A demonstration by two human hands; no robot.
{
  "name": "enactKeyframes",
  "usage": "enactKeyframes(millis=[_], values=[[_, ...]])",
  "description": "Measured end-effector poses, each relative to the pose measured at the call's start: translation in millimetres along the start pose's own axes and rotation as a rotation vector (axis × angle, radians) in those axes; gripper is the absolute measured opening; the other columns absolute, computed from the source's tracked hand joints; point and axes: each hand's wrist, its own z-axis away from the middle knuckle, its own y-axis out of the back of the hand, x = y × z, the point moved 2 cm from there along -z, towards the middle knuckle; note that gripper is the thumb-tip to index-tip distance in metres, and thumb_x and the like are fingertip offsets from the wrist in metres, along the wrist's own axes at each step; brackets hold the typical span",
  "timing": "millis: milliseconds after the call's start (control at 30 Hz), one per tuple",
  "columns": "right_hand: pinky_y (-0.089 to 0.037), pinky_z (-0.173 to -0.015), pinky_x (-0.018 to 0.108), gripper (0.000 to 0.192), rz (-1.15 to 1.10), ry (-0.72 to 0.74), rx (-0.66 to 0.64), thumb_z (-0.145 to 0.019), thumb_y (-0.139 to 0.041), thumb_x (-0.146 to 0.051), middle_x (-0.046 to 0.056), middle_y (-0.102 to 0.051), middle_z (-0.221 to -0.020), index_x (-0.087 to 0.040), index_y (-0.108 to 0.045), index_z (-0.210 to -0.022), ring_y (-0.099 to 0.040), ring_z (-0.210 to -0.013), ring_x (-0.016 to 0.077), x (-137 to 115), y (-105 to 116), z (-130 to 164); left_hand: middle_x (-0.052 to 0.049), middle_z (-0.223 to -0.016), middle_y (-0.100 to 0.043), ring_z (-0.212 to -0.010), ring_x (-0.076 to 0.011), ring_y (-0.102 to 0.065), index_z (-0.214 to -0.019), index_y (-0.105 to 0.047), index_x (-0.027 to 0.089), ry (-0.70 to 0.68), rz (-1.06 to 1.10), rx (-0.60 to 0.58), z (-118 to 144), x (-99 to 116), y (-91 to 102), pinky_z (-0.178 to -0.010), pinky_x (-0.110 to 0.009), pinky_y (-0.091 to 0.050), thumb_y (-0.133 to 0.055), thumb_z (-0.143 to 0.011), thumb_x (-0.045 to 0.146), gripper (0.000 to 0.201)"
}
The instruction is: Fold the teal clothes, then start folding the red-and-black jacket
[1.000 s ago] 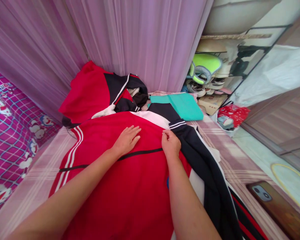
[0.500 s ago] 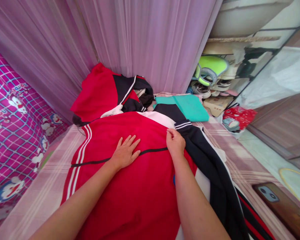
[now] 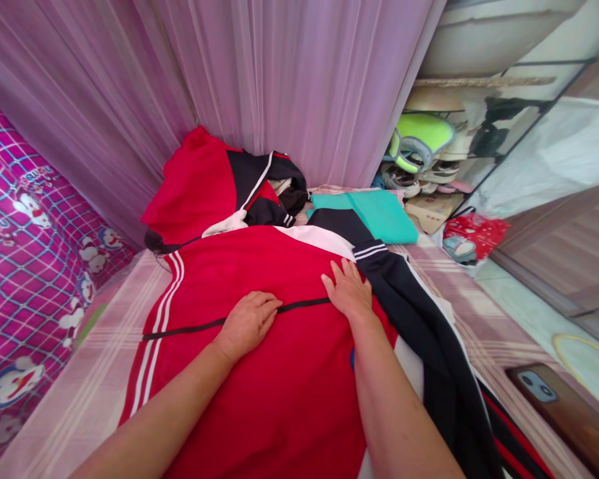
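In the head view, your left hand point(image 3: 247, 320) lay with fingers curled against the red jacket point(image 3: 259, 372), spread across the near middle of the checked sheet point(image 3: 80, 379), touching its black zip line point(image 3: 229, 320). Your right hand point(image 3: 348, 290) rested flat and released on the jacket's far right part, just beside the black sleeve point(image 3: 419, 319).

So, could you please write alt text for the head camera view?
Two bare hands, left hand and right hand, rest flat on a red jacket spread over a checked bed sheet, with purple curtains behind.
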Motion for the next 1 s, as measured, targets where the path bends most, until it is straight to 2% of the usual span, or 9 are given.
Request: enactKeyframes(millis=[167,300,467,633,733,833,900,933,1000], values=[[-0.035,-0.113,0.052,0.061,0.035,-0.032,0.008,-0.103,-0.029,-0.046,0.014,-0.026,-0.165,-0.018,-0.036,-0.156,-0.025,-0.151,0.0278,9,1,-3,-0.008,-0.126,-0.069,-0.119,-0.0222,-0.061,-0.118,-0.069,0.022,0.075,0.043,-0.004,3,-3,-0.1,-0.106,-0.041,-0.051,-0.045,-0.099,0.027,0.031],[-0.037,-0.112,0.052,0.061,0.04,-0.025,0.003,-0.103,-0.029,-0.046,0.014,-0.026,-0.165,-0.018,-0.037,-0.156,-0.025,-0.151,0.0282,7,-1,-4,-0.009,-0.123,-0.07,-0.117,-0.022,-0.062,-0.115,-0.069,0.021,0.127,0.089,-0.044,0,-4,3.1,-0.105,-0.041,-0.052,-0.046,-0.098,0.029,0.029],[-0.037,-0.112,0.053,0.06,0.022,-0.022,0.036,-0.102,-0.03,-0.046,0.015,-0.028,-0.164,-0.017,-0.04,-0.155,-0.026,-0.15,0.0287,8,-2,-2,-0.013,-0.126,-0.068,-0.12,-0.026,-0.06,-0.116,-0.067,0.018,0.218,0.045,-0.032,0,-10,5.8,-0.106,-0.046,-0.05,-0.05,-0.096,0.036,0.031],[-0.036,-0.112,0.053,0.057,0.003,-0.019,0.047,-0.102,-0.034,-0.043,0.016,-0.031,-0.163,-0.018,-0.043,-0.152,-0.028,-0.149,0.0285,3,2,-1,-0.013,-0.123,-0.068,-0.116,-0.0266,-0.061,-0.114,-0.067,0.019,0.206,0.001,-0.046,0,-11,5.3,-0.104,-0.046,-0.05,-0.05,-0.096,0.035,0.03],[-0.029,-0.116,0.055,0.055,-0.019,0.048,0.056,-0.101,-0.037,-0.042,0.014,-0.032,-0.163,-0.02,-0.045,-0.151,-0.028,-0.15,0.0281,-13,4,0,-0.012,-0.121,-0.068,-0.114,-0.0271,-0.061,-0.114,-0.066,0.019,0.201,-0.037,-0.058,-2,-9,6.8,-0.102,-0.046,-0.05,-0.05,-0.096,0.035,0.029],[-0.018,-0.121,0.055,0.056,-0.029,0.25,0.014,-0.101,-0.039,-0.047,0.01,-0.03,-0.164,-0.026,-0.044,-0.152,-0.024,-0.151,0.026,-33,1,5,-0.011,-0.119,-0.068,-0.109,-0.0271,-0.062,-0.113,-0.066,0.02,0.206,-0.083,-0.092,-4,-7,9.7,-0.097,-0.045,-0.051,-0.05,-0.096,0.035,0.028],[-0.016,-0.121,0.055,0.056,-0.022,0.339,-0.051,-0.101,-0.039,-0.051,0.008,-0.029,-0.165,-0.029,-0.043,-0.153,-0.023,-0.152,0.0257,-39,-3,7,-0.011,-0.118,-0.068,-0.107,-0.0269,-0.062,-0.112,-0.066,0.02,0.219,-0.104,-0.116,-4,-6,11.5,-0.094,-0.044,-0.051,-0.05,-0.097,0.036,0.028],[-0.015,-0.121,0.056,0.057,-0.016,0.332,-0.067,-0.101,-0.039,-0.052,0.007,-0.029,-0.165,-0.03,-0.042,-0.153,-0.023,-0.152,0.026,-38,-4,8,-0.011,-0.118,-0.068,-0.107,-0.027,-0.062,-0.112,-0.066,0.02,0.23,-0.112,-0.123,-4,-6,12.1,-0.093,-0.044,-0.052,-0.05,-0.097,0.037,0.028],[-0.015,-0.12,0.058,0.058,-0.006,0.228,-0.047,-0.101,-0.038,-0.052,0.009,-0.03,-0.165,-0.027,-0.042,-0.153,-0.023,-0.152,0.0272,-32,-5,7,-0.011,-0.12,-0.068,-0.108,-0.0281,-0.062,-0.115,-0.066,0.019,0.266,-0.127,-0.115,-3,-6,12.8,-0.093,-0.045,-0.051,-0.051,-0.096,0.038,0.03]])
